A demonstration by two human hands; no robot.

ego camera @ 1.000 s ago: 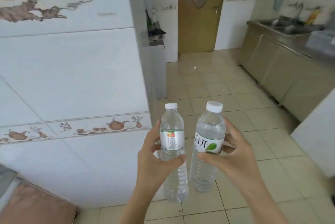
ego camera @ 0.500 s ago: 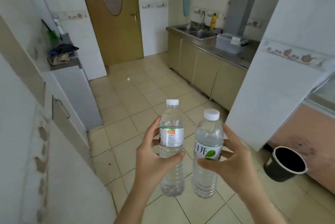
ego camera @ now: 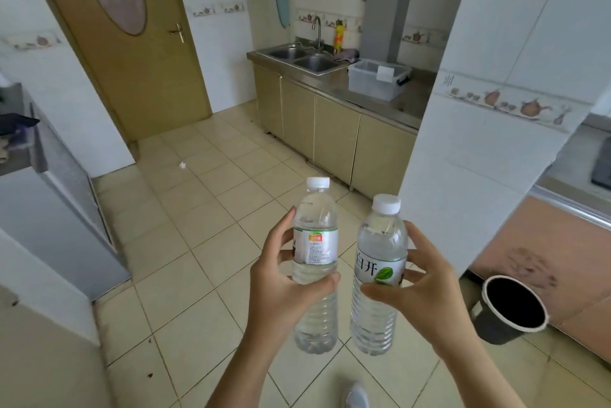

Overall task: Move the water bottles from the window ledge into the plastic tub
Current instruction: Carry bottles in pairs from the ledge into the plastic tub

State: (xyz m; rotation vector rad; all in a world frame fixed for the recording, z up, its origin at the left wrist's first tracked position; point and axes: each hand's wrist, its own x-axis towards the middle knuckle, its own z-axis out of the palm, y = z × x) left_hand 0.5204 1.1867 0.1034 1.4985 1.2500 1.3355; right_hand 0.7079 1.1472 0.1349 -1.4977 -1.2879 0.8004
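I hold two clear water bottles upright in front of me over the tiled floor. My left hand [ego camera: 281, 288] grips the bottle with the white and orange label [ego camera: 315, 252]. My right hand [ego camera: 420, 288] grips the bottle with the green leaf label [ego camera: 380, 262]. Both have white caps and stand side by side, a little apart. The clear plastic tub [ego camera: 377, 80] sits on the steel counter at the far right, beside the sink. The window ledge is not in view.
A double sink [ego camera: 304, 57] with a tap is set in the counter above beige cabinets [ego camera: 334, 133]. A white tiled pillar [ego camera: 496, 110] stands to my right, with a black bucket [ego camera: 509, 308] at its foot. A wooden door [ego camera: 125, 37] is far left.
The view has swung from the tiled wall round to the kitchen, and the counter, sink and tub have drawn nearer. Both hands keep the same hold on the bottles.
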